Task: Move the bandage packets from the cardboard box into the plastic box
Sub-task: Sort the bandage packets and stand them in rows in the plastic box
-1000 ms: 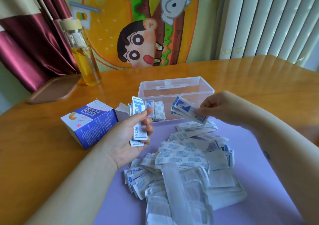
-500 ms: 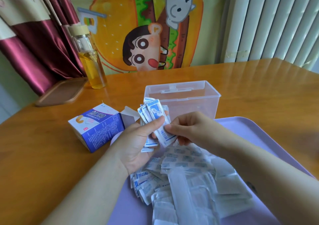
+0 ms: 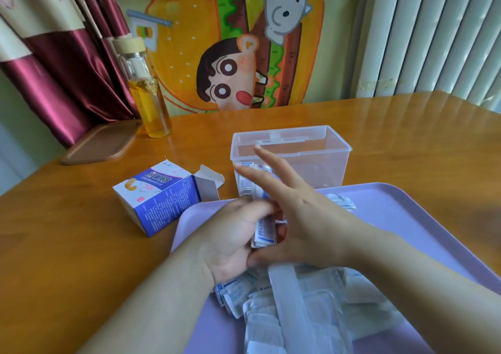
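Note:
My left hand [image 3: 233,234] grips a small stack of blue-and-white bandage packets [image 3: 264,231] above the lilac tray [image 3: 401,218]. My right hand [image 3: 295,212] lies flat against the stack's right side, its fingers straight and pointing toward the clear plastic box [image 3: 320,161]. That box stands open just behind the tray, with a few packets [image 3: 245,182] upright at its left end. The blue-and-white cardboard box [image 3: 157,196] lies on its side to the left, flap open. A heap of loose packets [image 3: 298,307] covers the near part of the tray, partly hidden by my arms.
A glass bottle of yellow liquid [image 3: 147,96] and a brown wooden tray [image 3: 100,142] stand at the back left of the wooden table [image 3: 54,245]. A cartoon cushion, a curtain and a radiator lie behind the table.
My right hand brought its packets over to the left hand's stack, then opened flat against it. The camera has moved closer and both hands sit nearer the plastic box.

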Motion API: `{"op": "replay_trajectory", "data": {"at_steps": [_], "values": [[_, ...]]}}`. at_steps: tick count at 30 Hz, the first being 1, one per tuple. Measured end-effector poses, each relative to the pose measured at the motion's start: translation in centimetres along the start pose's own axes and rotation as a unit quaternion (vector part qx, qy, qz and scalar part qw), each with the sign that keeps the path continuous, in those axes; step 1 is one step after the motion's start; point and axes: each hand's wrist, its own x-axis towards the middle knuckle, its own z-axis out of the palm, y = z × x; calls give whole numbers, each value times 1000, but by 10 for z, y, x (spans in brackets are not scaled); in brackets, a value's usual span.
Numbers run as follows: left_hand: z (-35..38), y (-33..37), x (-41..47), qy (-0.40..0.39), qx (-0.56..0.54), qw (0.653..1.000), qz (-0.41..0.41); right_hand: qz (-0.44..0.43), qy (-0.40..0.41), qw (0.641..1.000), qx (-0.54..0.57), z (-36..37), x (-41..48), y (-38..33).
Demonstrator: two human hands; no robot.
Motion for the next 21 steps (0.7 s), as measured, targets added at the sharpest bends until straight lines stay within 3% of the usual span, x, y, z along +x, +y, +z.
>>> {"op": "replay_trajectory", "data": {"at_steps": [8,16,21], "values": [[1,2,-5,-7,53,998,19,-6,33,999,-2,-3,0,-1],[-6,8,-9,15,105,994,-5,-3,17,997,77,-12,0,-9],[-5,12,-9,-2,146,989,36,80,44,968,235,-22,3,-8]]}}
